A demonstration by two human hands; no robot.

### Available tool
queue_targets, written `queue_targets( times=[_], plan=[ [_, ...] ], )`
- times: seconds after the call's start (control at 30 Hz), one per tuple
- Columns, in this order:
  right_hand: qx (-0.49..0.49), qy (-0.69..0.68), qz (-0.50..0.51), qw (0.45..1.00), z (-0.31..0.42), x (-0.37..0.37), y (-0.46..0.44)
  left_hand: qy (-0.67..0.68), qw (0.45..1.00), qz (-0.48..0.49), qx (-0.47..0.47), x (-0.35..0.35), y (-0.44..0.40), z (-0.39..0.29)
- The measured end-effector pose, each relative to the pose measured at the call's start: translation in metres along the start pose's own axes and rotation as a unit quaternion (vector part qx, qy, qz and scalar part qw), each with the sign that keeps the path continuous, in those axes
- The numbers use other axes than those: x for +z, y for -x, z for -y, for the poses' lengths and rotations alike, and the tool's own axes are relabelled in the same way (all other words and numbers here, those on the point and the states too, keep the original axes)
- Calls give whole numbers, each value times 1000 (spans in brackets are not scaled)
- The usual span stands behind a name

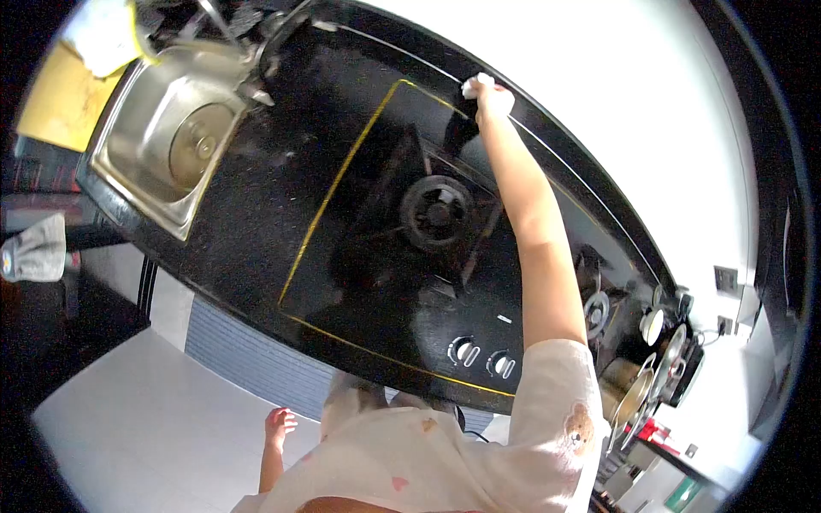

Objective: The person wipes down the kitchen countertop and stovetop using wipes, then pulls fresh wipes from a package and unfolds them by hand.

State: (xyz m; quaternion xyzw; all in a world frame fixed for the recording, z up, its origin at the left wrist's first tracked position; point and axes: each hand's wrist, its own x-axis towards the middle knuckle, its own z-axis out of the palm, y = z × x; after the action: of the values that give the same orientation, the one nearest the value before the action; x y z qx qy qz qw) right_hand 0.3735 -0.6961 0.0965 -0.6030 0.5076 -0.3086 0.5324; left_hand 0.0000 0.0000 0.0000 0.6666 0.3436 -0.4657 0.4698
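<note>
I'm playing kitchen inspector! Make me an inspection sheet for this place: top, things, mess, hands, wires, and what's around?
Surface: black countertop, shiny, with a yellow outline around the stove area.
Job's things: white wad, cloth or tissue, can't tell; burner; control knobs along the front.
Clutter: pots crowded at the picture's right; items around the sink.
Hands: right hand holds the wad near the counter's back edge; left hand hangs low, nothing seen in it.
Cables: dark cord by the wall, right side.
Surroundings: white wall, blue-grey mat below the counter.
</note>
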Motion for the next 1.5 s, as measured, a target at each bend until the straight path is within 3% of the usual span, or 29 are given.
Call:
queue_targets(
  times=[0.07,0.1,0.23,0.4,0.43,0.5,0.63,0.7,0.77,0.83,0.9,0.93,0.97,1.03,1.1,1.17,1.23,1.33,1.5],
  plan=[
    [-41,31,62,997,5,7,-6,30,1000,-4,7,25,19,16],
    [-44,-22,138,989,7,75,22,30,998,-38,36,-32,-6,-8],
    [-33,-42,262,964,11,75,48,49,998,-37,2,-31,3,30],
    [-60,-33,282,957,30,65,67,49,998,-39,3,-24,5,53],
    [-34,-45,300,952,30,61,73,42,997,-62,-34,-18,1,51],
    [9,-86,331,940,40,60,84,84,996,-24,16,-17,0,56],
    [164,-288,490,806,52,42,113,11,998,-31,52,-22,-13,53],
    [148,-364,548,739,59,35,135,-9,999,-17,29,-43,-33,34],
    [130,-394,568,711,70,31,160,6,1000,5,13,-68,-61,3],
    [123,-388,559,722,77,32,176,52,996,69,16,-100,-87,-34],
    [134,-417,566,698,68,44,180,38,998,9,56,-117,-76,-88],
    [89,-447,643,615,64,57,177,28,997,-3,70,-125,-77,-127],
    [61,-347,576,738,59,61,179,19,997,-14,77,-140,-81,-154],
    [76,-305,517,796,55,69,192,37,994,23,100,-186,-121,-173],
    [80,-293,490,817,52,75,204,54,988,58,129,-225,-147,-197],
    [91,-280,484,824,48,73,218,0,992,-12,124,-239,-140,-237],
    [101,-283,485,821,45,70,232,-24,992,-11,123,-249,-142,-258],
    [121,-265,418,861,30,74,253,-36,988,-7,149,-264,-135,-269],
    [113,-321,483,807,18,99,307,-4,985,-24,173,-254,-107,-281]
  ],
)
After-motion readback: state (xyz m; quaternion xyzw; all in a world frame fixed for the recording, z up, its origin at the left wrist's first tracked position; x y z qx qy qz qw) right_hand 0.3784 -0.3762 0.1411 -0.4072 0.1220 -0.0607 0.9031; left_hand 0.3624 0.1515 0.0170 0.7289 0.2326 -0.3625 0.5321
